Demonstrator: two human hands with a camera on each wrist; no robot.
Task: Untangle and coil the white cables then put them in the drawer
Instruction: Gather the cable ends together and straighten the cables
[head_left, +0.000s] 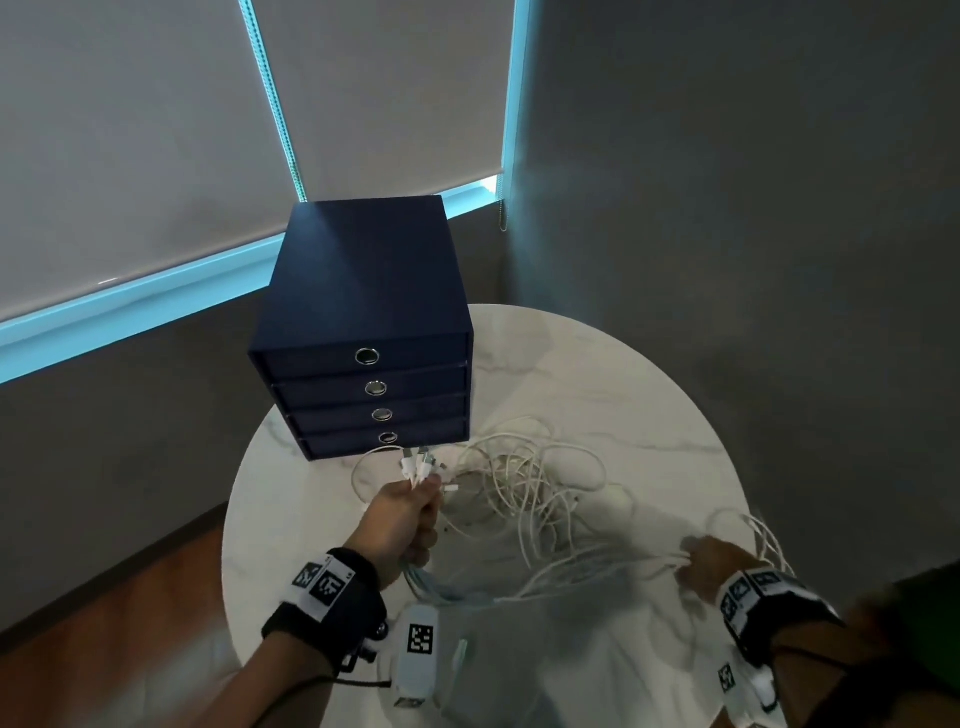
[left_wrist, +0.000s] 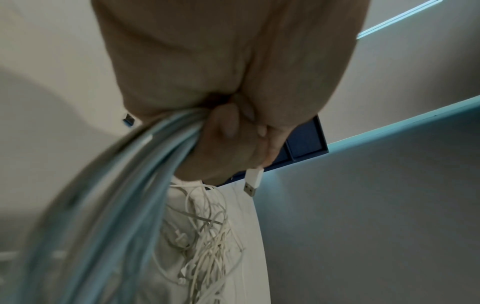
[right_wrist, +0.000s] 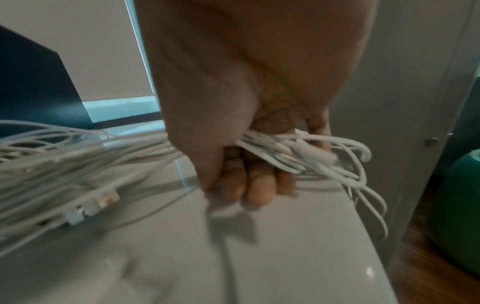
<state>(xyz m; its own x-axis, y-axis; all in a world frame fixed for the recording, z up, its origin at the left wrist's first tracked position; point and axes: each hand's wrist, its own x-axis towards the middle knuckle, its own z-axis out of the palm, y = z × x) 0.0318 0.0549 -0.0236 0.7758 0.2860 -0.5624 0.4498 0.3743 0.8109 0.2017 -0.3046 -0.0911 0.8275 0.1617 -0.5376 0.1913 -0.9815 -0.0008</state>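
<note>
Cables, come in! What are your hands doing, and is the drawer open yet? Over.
Left hand grips plug ends, right hand grips far ends. White cables still tangled on table. Drawer unit: all shut.

Head view looks down from above the table (head_left: 597, 374); both wrist views sit close under the hands, sharing its cables (head_left: 519, 488).

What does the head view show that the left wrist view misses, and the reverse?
Only the head view shows the right hand gripping cable strands, all four closed drawers of the navy drawer unit, and the whole round marble table. Only the left wrist view shows a USB plug hanging from under the curled fingers. Both show the left hand gripping a bundle of the white cables with the tangle beyond.
</note>
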